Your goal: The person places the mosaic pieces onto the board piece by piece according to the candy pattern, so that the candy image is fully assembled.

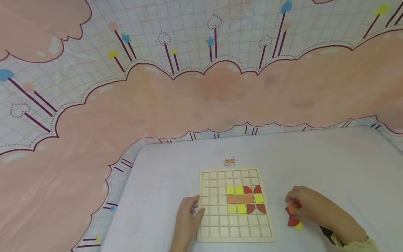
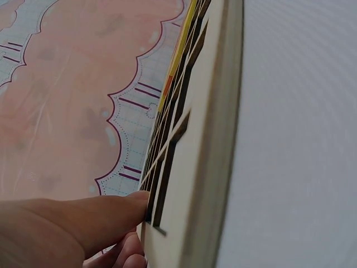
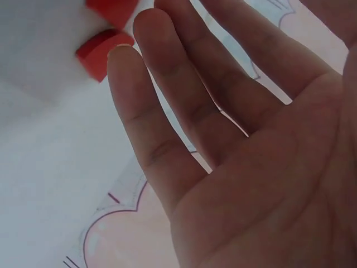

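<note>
A pale wooden grid board (image 1: 214, 220) lies on the white table, with yellow, orange and red quarter-round tiles filling cells toward its right side. My left hand (image 1: 186, 218) grips its left edge; in the left wrist view the thumb (image 2: 106, 220) rests on the rim and curled fingers sit below. To the right of the board, my right hand (image 1: 310, 206) is over a small cluster of loose tiles. An orange tile (image 1: 292, 209) shows among its fingers; whether it is pinched is unclear. Red tiles (image 3: 95, 56) appear near fairly straight fingertips in the right wrist view.
Behind the board lies a small pattern card (image 1: 229, 161). Next to the right hand, a red tile (image 1: 293, 221) and a yellow tile (image 1: 298, 226) lie on the white table (image 1: 157, 182). A pink patterned curtain (image 1: 201, 98) hangs beyond the table's far edge.
</note>
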`<state>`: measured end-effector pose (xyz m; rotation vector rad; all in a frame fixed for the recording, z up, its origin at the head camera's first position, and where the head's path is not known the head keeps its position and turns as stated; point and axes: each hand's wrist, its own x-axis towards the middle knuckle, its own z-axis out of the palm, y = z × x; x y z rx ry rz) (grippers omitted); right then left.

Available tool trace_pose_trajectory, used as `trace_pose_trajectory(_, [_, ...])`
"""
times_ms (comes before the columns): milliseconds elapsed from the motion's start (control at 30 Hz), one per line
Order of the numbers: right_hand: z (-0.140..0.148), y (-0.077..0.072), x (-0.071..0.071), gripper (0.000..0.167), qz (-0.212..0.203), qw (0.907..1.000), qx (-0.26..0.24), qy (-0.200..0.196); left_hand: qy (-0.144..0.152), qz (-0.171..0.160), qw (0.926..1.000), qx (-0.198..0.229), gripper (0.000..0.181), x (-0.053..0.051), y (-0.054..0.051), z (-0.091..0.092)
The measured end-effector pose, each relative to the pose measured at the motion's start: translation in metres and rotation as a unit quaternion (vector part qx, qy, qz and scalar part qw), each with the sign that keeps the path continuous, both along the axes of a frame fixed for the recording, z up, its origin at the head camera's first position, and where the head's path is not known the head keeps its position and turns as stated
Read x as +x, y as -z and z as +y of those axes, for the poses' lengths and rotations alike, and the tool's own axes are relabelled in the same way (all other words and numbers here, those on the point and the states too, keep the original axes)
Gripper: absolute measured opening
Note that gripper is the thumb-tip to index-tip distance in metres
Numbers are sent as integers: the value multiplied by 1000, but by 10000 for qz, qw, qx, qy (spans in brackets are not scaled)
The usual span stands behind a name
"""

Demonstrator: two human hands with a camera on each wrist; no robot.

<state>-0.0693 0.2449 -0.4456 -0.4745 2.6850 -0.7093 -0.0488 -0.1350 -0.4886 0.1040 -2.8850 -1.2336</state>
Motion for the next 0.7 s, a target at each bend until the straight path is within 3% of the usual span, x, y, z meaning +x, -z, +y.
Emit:
trace_pose_trajectory(233, [6,5,-2,15,157,9996,15,-215,11,35,10000,-9,43,-3,0,-1])
trace_pose_trajectory(467, [5,8,-2,21,160,9998,-82,13,35,65,10000,51,42,-6,-1,-1])
trace_pose_trajectory(700, [1,10,1,27,-204,9983,-481,261,123,35,9998,123,43,-3,-1,-1])
